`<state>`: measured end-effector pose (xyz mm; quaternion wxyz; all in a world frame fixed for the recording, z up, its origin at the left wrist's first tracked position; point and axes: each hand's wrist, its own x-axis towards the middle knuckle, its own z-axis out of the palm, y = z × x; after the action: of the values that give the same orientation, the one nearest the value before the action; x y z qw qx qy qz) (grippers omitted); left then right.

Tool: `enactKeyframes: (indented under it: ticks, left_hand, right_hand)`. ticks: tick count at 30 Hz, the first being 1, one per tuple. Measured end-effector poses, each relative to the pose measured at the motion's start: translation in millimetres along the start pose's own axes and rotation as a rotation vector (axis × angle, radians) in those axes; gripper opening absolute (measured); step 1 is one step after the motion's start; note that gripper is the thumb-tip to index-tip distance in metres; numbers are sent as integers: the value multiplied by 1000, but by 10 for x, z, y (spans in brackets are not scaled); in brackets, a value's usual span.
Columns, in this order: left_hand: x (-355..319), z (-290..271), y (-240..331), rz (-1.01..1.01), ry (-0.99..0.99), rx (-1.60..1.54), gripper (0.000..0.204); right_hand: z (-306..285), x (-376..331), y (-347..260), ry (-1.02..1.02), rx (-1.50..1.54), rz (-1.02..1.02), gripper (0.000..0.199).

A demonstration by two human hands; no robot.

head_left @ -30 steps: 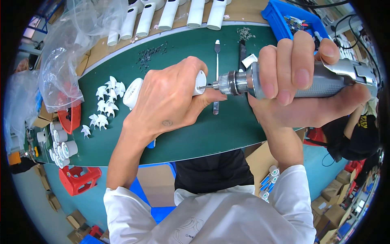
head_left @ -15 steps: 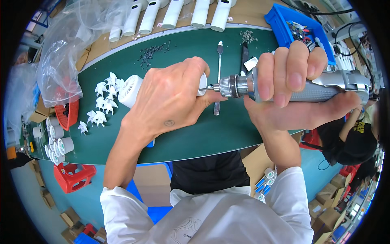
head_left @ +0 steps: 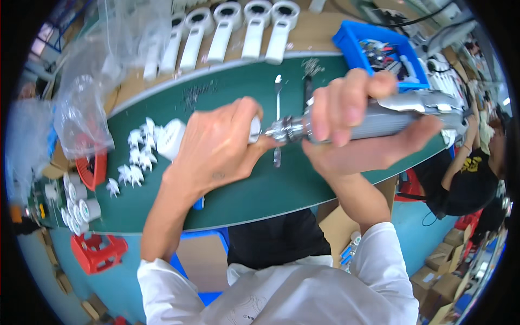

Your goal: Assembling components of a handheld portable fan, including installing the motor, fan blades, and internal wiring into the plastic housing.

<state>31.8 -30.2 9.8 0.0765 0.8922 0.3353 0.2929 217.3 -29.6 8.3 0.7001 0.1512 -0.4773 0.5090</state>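
My left hand is closed around a white handheld fan body, whose round head shows on one side and whose other end comes out by my thumb. In my right hand lies a grey electric screwdriver, fingers wrapped round its barrel. Its bit points left, at the end of the fan body; blur hides whether they touch. White fan blades lie in a loose group left of my left hand. A thin metal tool rests on the green table behind the screwdriver's chuck.
White fan housings stand in a row along the back. At the back right is a blue bin of small parts. Dark screws lie scattered on the table. Round white parts and a red basket are far left. Another person is at right.
The whole view has shifted, so the table sits lower in the picture. Both hands and the screwdriver appear slightly further left and lower, their grips unchanged.
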Motion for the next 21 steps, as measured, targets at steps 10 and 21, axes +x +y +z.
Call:
enactKeyframes:
  ticks: [10, 21]
  left_hand:
    - [17, -334, 449, -226, 67, -90, 33]
    - [29, -883, 494, -132, 112, -609, 36]
  right_hand:
    - [228, 322, -736, 433, -34, -33, 62]
    - [-1102, 356, -1675, 744, -1680, 724, 53]
